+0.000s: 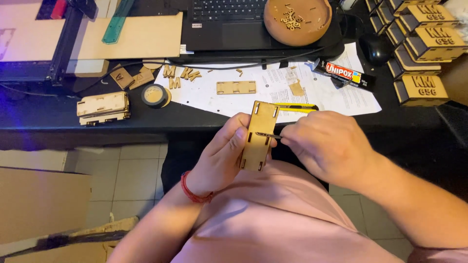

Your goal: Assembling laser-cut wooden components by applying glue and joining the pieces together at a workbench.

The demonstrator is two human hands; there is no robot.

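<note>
My left hand [222,158] holds a small flat wooden panel [258,129] with cut slots, upright in front of my chest. My right hand [324,146] grips a yellow utility knife [297,108]; its thin blade [268,135] lies across the middle of the panel. The knife's yellow body sticks out above my right hand's fingers. A red band circles my left wrist [194,192].
On the black desk [53,114] lie a stack of similar panels [103,107], a tape roll [155,95], wooden letters [176,75], one loose panel [236,87] on white paper, a glue tube [347,74], a laptop [224,22], a round wooden dish [297,19] and several finished wooden boxes [421,44].
</note>
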